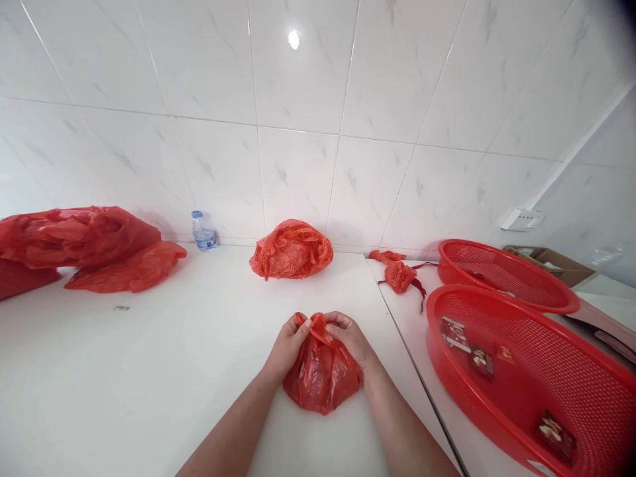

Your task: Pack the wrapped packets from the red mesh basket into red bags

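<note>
You've got both hands on a red plastic bag [322, 381] right in front of you, sitting on the white table [149, 391]. Your left hand [288, 344] has its side of the bunched-up top pinched between thumb and fingers, and your right hand [350, 339] is doing pretty much the same on the other side, thumbs close together. Bag's body puffs out below your fingers, shiny and creased; can't tell what's in it.

Off to your right, past the table seam, there's a big red mesh basket [447, 377] with a few flat little packets [481, 362] lying in it, some dark red, one with a lot of white. A second red basket [447, 275] sits just behind it. Over to your left you've got a tiny silvery bit [121, 307] on the tabletop, too small to make out.

Further back on your right, a small crumpled red bag [399, 276] lies near the baskets with a dark red strip [420, 288] beside it. Back left is a bulky heap of red plastic [74, 235], then a clear bottle [204, 233] with a blue cap standing upright, then another scrunched red bundle [291, 252] straight ahead of you, near the marbled tile wall [298, 172]. Far right there's an open cardboard box [571, 265] behind the baskets.
</note>
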Demonstrator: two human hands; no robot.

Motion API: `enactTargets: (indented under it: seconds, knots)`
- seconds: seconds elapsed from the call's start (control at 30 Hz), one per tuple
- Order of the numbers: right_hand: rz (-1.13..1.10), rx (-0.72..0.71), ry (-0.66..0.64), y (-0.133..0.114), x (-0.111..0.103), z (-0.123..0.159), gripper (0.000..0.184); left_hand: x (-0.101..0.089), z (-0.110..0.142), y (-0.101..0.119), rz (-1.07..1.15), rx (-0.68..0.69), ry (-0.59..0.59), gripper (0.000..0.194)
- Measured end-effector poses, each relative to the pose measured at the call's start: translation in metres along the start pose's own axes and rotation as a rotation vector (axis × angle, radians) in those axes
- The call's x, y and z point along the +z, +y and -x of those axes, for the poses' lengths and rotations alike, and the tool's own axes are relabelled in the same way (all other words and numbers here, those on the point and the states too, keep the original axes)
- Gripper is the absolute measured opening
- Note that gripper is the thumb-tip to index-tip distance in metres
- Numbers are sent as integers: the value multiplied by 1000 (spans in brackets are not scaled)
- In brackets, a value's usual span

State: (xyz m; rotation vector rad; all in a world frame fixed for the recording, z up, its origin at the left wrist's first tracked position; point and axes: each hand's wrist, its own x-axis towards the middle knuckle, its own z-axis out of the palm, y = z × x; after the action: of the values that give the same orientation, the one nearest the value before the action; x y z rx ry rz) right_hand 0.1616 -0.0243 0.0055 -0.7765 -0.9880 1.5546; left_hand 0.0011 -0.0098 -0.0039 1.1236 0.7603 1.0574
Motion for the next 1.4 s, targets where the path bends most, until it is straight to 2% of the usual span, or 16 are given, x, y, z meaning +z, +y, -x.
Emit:
enactTargets:
  seconds: [0.1, 0.2, 0.27, 0.37, 0.5, 0.6, 0.73, 0.9, 1.0, 1.1, 1.23, 1.33, 1.4]
  knots:
    - [146, -21, 7, -4, 4, 1, 38, 1, 2, 4, 70, -21, 26, 30]
    - [432, -82, 119, -4, 7, 1, 29, 4, 5, 7, 13, 41, 44, 29]
    - [574, -127, 249, 0, 9, 0, 17, 9, 8, 7, -126, 90, 37, 28]
    - [634, -160, 375, 4, 9, -1, 6, 17, 13, 5, -445, 141, 31, 23]
    - [740, -215, 369, 4, 10, -2, 22, 26, 15, 1, -812, 236, 114, 21]
    - [811, -225, 342, 4, 12, -1, 22, 26, 13, 0, -871, 238, 181, 24]
    - [753, -180, 248, 1, 17, 1, 9, 19, 9, 2, -806, 165, 243, 22]
    - [584, -151, 84, -7, 21, 8, 19, 11, 9, 5, -732, 161, 298, 23]
    - [459, -116, 47, -8, 19, 9, 23, 10, 9, 5, -779, 199, 303, 25]
    - [221, -72, 38, -5, 12, 6, 31, 11, 10, 5, -878, 301, 302, 25]
    - [15, -111, 165, -1, -3, -2, 36, 14, 11, 7, -926, 472, 228, 17]
    - [205, -196, 420, -3, -19, -7, 29, 11, 11, 10, -905, 580, 209, 13]
    - [388, -255, 615, -5, -31, -9, 21, 2, 9, 13, -914, 651, 264, 13]
